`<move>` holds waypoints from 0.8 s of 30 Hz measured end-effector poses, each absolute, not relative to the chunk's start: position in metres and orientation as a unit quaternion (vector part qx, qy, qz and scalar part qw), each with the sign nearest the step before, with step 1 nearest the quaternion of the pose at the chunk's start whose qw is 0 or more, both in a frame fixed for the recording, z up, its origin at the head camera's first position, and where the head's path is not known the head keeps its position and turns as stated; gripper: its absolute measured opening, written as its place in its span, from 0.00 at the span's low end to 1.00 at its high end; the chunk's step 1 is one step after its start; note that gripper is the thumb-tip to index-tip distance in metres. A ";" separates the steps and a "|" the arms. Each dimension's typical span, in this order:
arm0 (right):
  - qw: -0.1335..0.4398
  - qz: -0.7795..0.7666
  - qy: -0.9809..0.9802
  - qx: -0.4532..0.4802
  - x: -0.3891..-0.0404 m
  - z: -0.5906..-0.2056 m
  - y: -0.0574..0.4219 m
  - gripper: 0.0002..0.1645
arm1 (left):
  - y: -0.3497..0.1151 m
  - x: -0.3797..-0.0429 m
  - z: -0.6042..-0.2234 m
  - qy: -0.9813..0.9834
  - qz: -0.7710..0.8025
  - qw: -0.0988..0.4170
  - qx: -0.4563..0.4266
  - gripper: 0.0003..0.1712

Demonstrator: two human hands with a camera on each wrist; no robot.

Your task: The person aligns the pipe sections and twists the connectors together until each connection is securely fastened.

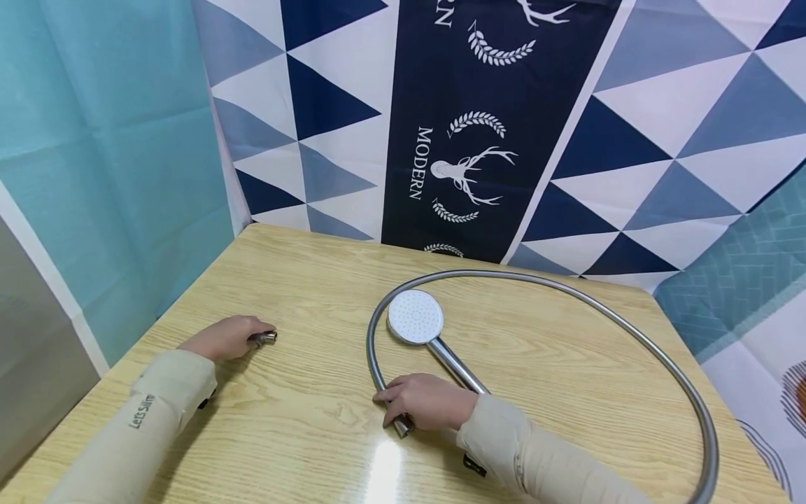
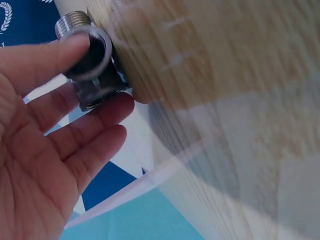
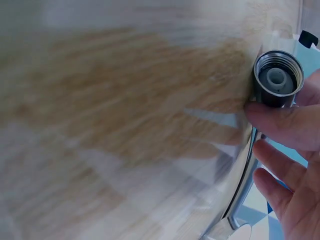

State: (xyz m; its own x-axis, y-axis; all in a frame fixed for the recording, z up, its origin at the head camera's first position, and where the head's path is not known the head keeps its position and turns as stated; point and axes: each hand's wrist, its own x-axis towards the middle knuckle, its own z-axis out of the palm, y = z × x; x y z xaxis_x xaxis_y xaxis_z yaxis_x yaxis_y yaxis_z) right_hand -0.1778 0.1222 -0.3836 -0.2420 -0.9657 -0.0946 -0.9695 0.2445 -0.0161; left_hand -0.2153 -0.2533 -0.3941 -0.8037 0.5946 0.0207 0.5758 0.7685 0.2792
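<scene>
Head view is showing a person's left grip point(image 1: 223, 339) at the left of the frame, pinching a small metal connector point(image 1: 269, 337) over the table point(image 1: 302, 434). At lower centre, the right grip point(image 1: 431, 402) is clasping one end of a grey hose point(image 1: 535, 279). The hose is looping across the middle and down the right side of the frame; inside that loop, just below centre, a shower head point(image 1: 415, 317) is lying with its round face up (whether its handle is meeting the hose's other end, the frame is not showing).

Holding these parts well is, in my judgement, mostly a matter of clear threads. In the left wrist view, the thumb is crossing the connector's round opening, but the threaded stub point(image 2: 72, 22) at upper left is standing bare, which is serving well. In the right wrist view, the hose's screw nut point(image 3: 278, 75) at upper right is facing outward, its inner thread free of fingers; pinching just behind the rim, as the thumb is doing, looks right. The hose could be tugging sideways, so giving the loop slack and steadying the nut would be wise.
</scene>
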 end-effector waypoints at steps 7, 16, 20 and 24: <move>0.008 0.040 0.773 -0.633 -0.178 -0.385 0.115 0.12 | -0.249 -0.217 -0.391 0.943 0.158 0.068 0.284 0.08; -0.029 -0.026 0.764 -0.644 -0.184 -0.392 0.110 0.13 | -0.250 -0.217 -0.395 0.954 0.152 0.083 0.245 0.12; -0.031 -0.092 0.762 -0.640 -0.189 -0.389 0.109 0.14 | -0.252 -0.217 -0.393 0.958 0.157 0.119 0.209 0.09; -0.031 -0.143 0.750 -0.644 -0.196 -0.384 0.106 0.17 | -0.251 -0.216 -0.390 0.956 0.157 0.130 0.210 0.09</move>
